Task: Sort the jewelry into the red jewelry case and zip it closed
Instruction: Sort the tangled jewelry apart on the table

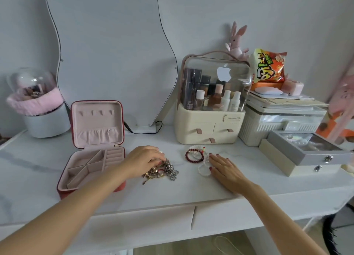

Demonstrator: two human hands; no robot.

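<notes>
The red jewelry case (75,170) lies open on the white table, lid upright, its pink compartments showing no jewelry. Just right of it sits a tangled pile of metal jewelry (162,171). My left hand (145,160) reaches over the case's right edge, its fingertips bent down into the top of that pile; whether they pinch a piece is hidden. Further right lie a dark red bead bracelet (193,155) and white bead bracelets (204,170). My right hand (225,167) rests flat on the table with straight fingers, touching the white bracelets.
A wavy mirror (107,50) stands behind the case. A cosmetics organiser (208,124) and stacked boxes (281,120) fill the back right. A grey glass-lid box (306,151) sits at the right, a pink-trimmed brush holder (42,117) at the back left.
</notes>
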